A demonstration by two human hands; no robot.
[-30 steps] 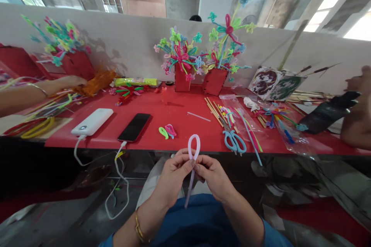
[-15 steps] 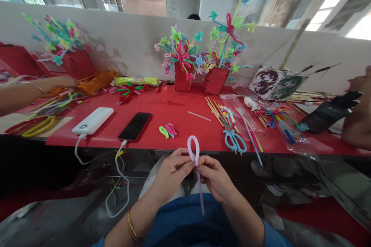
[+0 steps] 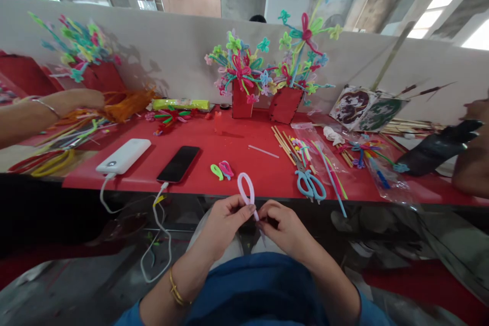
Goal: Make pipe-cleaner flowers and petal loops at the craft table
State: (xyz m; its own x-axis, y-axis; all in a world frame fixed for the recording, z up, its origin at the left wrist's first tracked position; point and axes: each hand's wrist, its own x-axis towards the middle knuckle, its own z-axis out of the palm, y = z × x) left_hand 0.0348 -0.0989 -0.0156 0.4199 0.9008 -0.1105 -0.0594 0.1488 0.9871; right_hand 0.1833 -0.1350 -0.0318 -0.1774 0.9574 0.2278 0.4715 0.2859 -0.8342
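Lilac pipe cleaner [image 3: 245,189] is being pinched at its twist by L hand [image 3: 223,223] & R hand [image 3: 284,226], fingertips pressed together on it, just in front of red table [image 3: 237,145]. Its loop is being held up, leaning to 11 o'clock. Blue scissors [image 3: 310,183] are lying at 3 o'clock, green & pink loops [image 3: 221,170] at 10.

Fuzzy pale lilac pipe cleaner [image 3: 245,189], bent into upright oval loop tilted slightly left, base pinched at twist, just below red table edge.
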